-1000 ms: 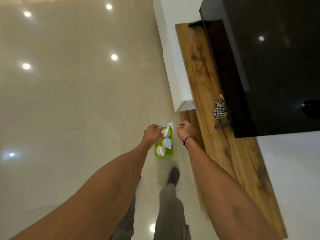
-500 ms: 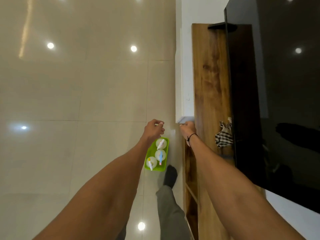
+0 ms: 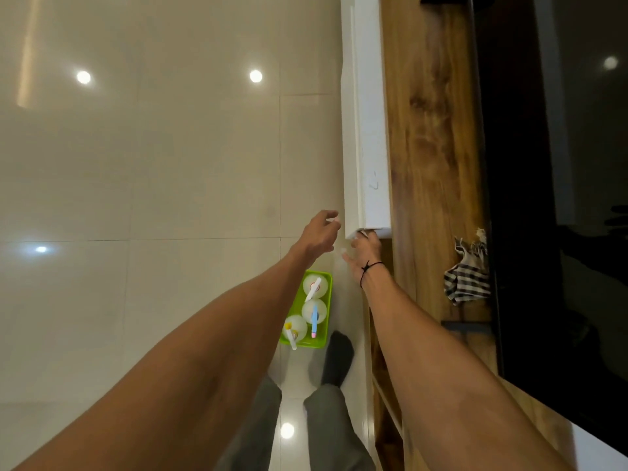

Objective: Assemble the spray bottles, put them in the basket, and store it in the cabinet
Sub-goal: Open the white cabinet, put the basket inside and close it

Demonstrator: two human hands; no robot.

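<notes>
On the glossy tiled floor (image 3: pixel 170 164) low in the frame's middle, the green basket (image 3: pixel 324 329) is sitting with three spray bottles (image 3: pixel 314 311) inside, freeing both hands: the right hand (image 3: pixel 366 254) is curling its fingers around the white cabinet door (image 3: pixel 368 147), apparently to open it, while the left hand (image 3: pixel 319 234) is hovering loosely open and empty just beside it.

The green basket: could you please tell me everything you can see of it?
The basket is a small bright-green rectangular tray, plastic by its look, with low walls. It sits flat on the glossy tiled floor, in front of the wooden cabinet and just ahead of a dark-socked foot. Three translucent white spray bottles stand upright in a row inside, with white, blue and yellow heads. Neither hand touches it; the left hand and right hand are by the white cabinet door.
</notes>
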